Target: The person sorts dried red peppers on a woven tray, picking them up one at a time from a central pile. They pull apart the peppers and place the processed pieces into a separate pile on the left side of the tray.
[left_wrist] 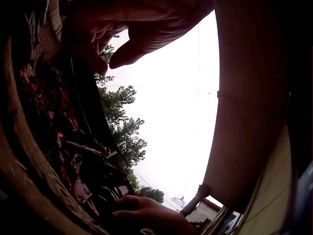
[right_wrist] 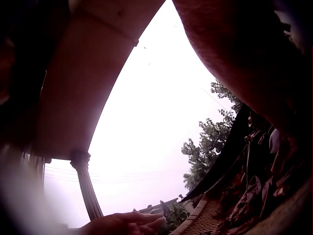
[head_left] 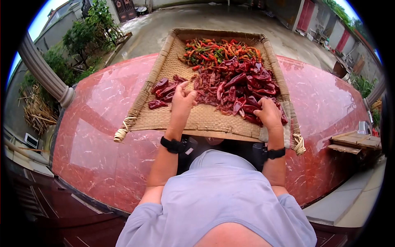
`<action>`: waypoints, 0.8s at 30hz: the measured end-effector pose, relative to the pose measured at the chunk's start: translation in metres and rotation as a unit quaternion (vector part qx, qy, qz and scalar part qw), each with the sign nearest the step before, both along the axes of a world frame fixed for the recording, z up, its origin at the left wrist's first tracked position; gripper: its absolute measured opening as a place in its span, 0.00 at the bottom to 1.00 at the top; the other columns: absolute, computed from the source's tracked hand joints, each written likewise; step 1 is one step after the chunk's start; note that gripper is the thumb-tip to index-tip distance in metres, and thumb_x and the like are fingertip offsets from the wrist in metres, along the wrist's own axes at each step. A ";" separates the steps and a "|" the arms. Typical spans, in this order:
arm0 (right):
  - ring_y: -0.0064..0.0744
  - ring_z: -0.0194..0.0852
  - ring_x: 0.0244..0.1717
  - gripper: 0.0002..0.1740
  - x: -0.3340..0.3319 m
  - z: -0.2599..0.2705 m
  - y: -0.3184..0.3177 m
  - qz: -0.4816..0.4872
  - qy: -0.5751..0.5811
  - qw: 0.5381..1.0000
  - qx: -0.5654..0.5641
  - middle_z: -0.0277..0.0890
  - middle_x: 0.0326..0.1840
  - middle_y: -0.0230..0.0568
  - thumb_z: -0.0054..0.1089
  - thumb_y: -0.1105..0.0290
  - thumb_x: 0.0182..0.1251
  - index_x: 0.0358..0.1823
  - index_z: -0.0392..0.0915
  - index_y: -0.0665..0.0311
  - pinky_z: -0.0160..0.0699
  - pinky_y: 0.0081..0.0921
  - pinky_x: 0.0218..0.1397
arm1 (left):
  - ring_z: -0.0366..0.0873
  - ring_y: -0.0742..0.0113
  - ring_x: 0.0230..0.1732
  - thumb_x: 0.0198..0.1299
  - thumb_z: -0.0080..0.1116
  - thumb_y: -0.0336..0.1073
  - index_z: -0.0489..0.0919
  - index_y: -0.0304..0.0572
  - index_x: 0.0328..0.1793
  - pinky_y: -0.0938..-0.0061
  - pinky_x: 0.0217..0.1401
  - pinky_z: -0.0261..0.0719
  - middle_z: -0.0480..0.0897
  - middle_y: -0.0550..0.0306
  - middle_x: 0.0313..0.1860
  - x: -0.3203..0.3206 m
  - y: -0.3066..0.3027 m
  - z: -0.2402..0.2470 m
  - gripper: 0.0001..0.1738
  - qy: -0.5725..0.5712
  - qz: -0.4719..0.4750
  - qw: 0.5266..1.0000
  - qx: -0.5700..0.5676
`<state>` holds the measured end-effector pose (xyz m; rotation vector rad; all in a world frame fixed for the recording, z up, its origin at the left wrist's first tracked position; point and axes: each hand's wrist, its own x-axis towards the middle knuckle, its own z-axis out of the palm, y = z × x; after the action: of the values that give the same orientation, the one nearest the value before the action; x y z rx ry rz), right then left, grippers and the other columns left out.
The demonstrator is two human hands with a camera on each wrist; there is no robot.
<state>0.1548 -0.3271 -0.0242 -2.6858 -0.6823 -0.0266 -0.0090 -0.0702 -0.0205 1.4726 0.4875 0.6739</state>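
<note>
A woven tray (head_left: pixel 140 117) holds the peppers in front of me. My left hand (head_left: pixel 183 99) hovers above its left-centre part, beside a small group of dark red dried peppers (head_left: pixel 162 91). In the left wrist view the thumb (left_wrist: pixel 126 55) stands apart from the fingertips, with nothing seen between them. My right hand (head_left: pixel 270 114) is at the near right side, its thumb and forefinger apart at the edge of a larger heap of glossy dark red peppers (head_left: pixel 240 90). Its other fingers are partly hidden. Duller, crumpled dried peppers (head_left: pixel 205 84) lie between the two groups.
Smaller orange, red and green chillies (head_left: pixel 222 51) fill the far end of the tray. Below it spreads a red marble-patterned floor (head_left: pixel 98 152). A column (head_left: pixel 47 74) stands at left, and a low wooden board (head_left: pixel 358 140) is at right.
</note>
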 end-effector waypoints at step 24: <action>0.30 0.82 0.39 0.13 -0.030 0.003 0.041 0.188 0.143 0.918 0.319 0.84 0.39 0.39 0.68 0.71 0.62 0.46 0.76 0.61 0.78 0.27 0.45 | 0.78 0.70 0.36 0.63 0.66 0.30 0.81 0.37 0.53 0.74 0.42 0.78 0.76 0.56 0.43 0.019 -0.057 -0.016 0.13 0.008 -0.116 0.964 0.239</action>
<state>0.1253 -0.2866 -0.0214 -1.8589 -0.8958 0.2051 0.0098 -0.1270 -0.0364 1.9556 0.1603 0.6176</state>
